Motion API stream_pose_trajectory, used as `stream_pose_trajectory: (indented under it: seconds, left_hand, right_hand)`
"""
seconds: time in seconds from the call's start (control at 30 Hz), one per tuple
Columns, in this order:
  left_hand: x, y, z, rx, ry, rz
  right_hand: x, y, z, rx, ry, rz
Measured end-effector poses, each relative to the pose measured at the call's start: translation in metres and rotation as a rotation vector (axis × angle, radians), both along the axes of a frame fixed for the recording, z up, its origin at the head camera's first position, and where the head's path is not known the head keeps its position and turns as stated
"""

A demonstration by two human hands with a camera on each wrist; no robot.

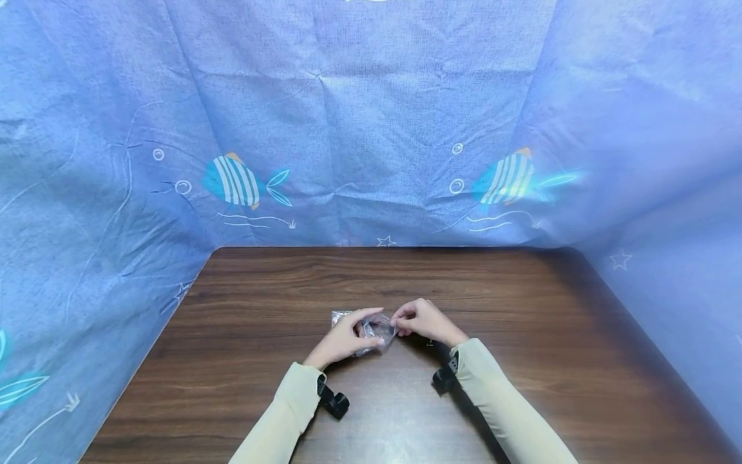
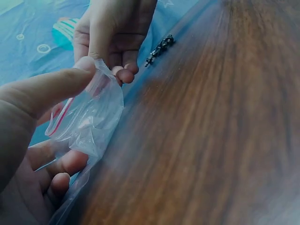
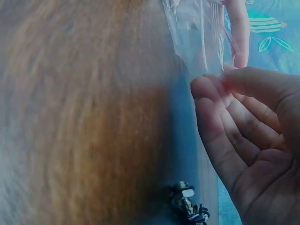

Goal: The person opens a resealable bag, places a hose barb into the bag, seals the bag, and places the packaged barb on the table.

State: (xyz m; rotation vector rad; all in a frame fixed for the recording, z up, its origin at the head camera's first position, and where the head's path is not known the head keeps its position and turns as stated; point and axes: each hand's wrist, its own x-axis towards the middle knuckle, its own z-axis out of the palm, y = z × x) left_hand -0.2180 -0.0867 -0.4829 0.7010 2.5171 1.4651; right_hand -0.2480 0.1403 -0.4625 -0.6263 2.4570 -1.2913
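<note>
A clear zip-lock bag (image 1: 385, 327) with a red line along its seal (image 2: 61, 117) is held between both hands over the table. My left hand (image 1: 344, 338) holds it from the left, thumb and fingers curved around the plastic near its mouth. At the bag's right corner, my right hand (image 1: 426, 320) pinches the edge between thumb and forefinger; the pinch shows closely in the right wrist view. Crinkled shiny plastic (image 1: 340, 316) sticks out behind the left hand. A small dark, metallic, knobbly cluster (image 2: 160, 49) lies on the wood near the right hand.
The dark wooden table (image 1: 232, 386) spreads around both hands. Blue fabric (image 1: 371, 129) printed with fish hangs along its back and sides. Black wrist mounts (image 1: 334, 403) sit on both cuffs, close to the tabletop.
</note>
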Motion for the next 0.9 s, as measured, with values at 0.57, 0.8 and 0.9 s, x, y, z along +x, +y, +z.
stream_pose_trajectory:
  seconds: [0.57, 0.8, 0.9]
  left_hand:
    - [-0.003, -0.003, -0.006, 0.015, -0.006, -0.021]
    - [-0.002, -0.001, -0.004, 0.008, -0.008, -0.006]
    - [0.003, 0.000, 0.003, 0.015, -0.002, -0.008]
  right_hand:
    - [-0.007, 0.011, 0.011, 0.154, 0.224, 0.063]
    - [-0.009, 0.024, 0.019, 0.190, 0.283, 0.061]
    - [-0.011, 0.031, 0.020, 0.213, 0.310, 0.064]
